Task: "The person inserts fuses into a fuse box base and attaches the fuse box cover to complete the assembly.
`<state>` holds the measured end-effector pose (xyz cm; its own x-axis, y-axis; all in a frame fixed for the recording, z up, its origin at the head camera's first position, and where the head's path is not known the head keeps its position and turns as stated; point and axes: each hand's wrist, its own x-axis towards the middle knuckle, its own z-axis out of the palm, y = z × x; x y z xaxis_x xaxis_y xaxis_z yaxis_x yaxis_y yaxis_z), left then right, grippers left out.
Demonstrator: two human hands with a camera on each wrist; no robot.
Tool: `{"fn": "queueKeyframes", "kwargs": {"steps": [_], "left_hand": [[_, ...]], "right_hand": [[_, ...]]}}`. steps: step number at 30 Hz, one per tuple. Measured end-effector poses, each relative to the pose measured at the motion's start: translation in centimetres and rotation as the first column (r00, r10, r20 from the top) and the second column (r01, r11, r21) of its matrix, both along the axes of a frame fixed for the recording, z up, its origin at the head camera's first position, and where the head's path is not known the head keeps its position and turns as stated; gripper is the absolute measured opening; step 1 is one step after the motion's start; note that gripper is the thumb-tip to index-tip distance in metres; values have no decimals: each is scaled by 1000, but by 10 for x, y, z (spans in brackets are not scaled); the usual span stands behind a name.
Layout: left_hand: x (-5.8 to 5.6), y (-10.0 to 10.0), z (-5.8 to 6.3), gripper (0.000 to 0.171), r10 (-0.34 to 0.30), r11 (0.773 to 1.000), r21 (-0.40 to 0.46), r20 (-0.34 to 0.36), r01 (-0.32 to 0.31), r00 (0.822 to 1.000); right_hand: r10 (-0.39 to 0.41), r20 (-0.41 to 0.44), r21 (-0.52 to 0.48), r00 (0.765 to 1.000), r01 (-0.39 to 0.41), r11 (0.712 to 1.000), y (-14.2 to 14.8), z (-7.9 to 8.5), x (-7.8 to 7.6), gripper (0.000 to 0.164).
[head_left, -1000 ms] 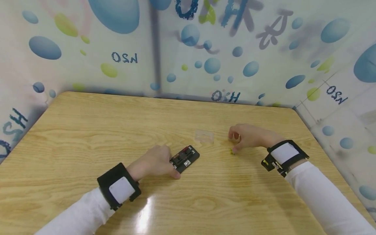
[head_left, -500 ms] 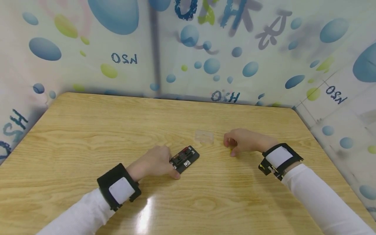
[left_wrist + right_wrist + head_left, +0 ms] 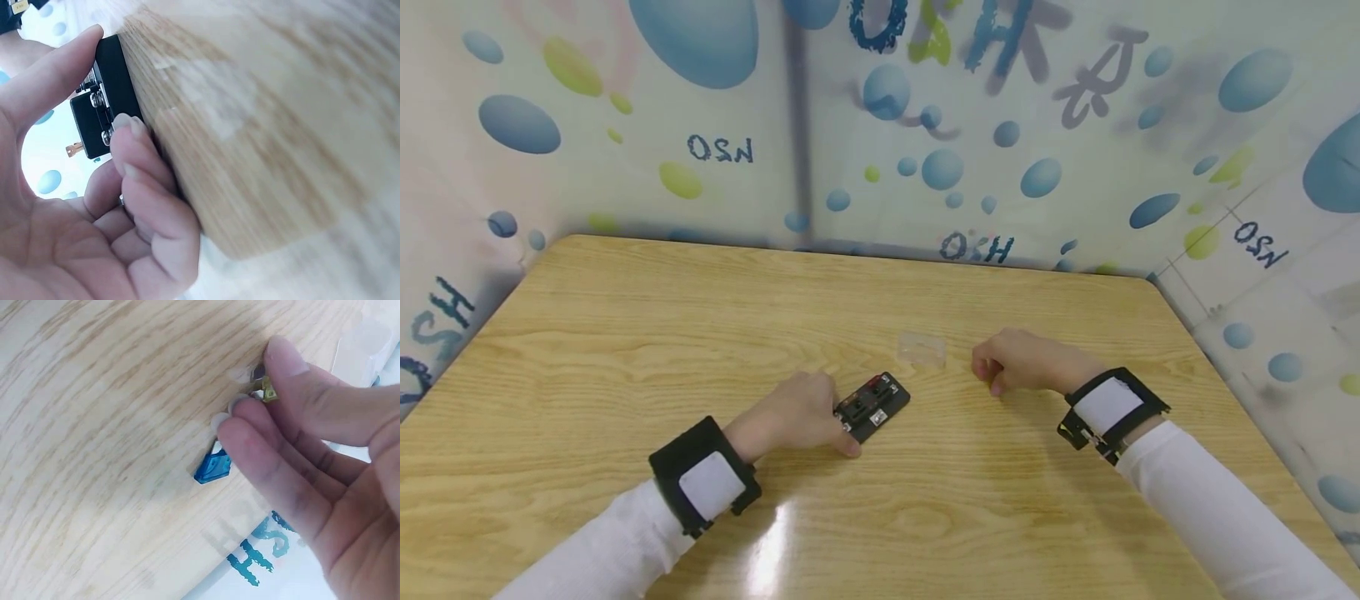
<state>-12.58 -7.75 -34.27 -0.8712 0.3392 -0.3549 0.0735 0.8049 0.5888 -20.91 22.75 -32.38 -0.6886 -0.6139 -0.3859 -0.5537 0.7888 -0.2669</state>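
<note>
My left hand grips the near-left end of a black fuse block flat on the table, with thumb and fingers on opposite sides. In the left wrist view the block's black base and metal screws show between thumb and fingers. Off to the right, my right hand is low over the table. Its thumb and fingers pinch a yellow blade fuse, metal prongs pointing outward. A blue blade fuse lies on the wood beside the fingertips, partly covered by a finger.
A clear plastic cover lies on the wooden table between the hands, just beyond the fuse block. Behind the table hangs a patterned wall sheet.
My right hand has moved slightly left and toward me, its fingers closing round the yellow blade fuse, now hidden from above. My left hand and the fuse block stay put.
</note>
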Motion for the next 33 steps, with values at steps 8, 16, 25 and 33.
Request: {"fn": "queueKeyframes", "kwargs": {"steps": [8, 16, 25, 33], "left_hand": [[0, 0, 0, 37, 12, 1000, 3, 1, -12, 1000], [0, 0, -1, 37, 9, 1000, 11, -5, -9, 1000], [0, -2, -1, 38, 15, 1000, 27, -2, -15, 1000], [0, -3, -1, 37, 6, 1000, 25, 0, -6, 1000]], "right_hand": [[38, -21, 17, 999, -38, 999, -1, -2, -1, 24], [38, 6, 46, 999, -39, 998, -3, -2, 2, 23], [11, 0, 1, 1000, -11, 1000, 1, 7, -2, 14], [-79, 21, -46, 997, 79, 996, 3, 12, -6, 8]]}}
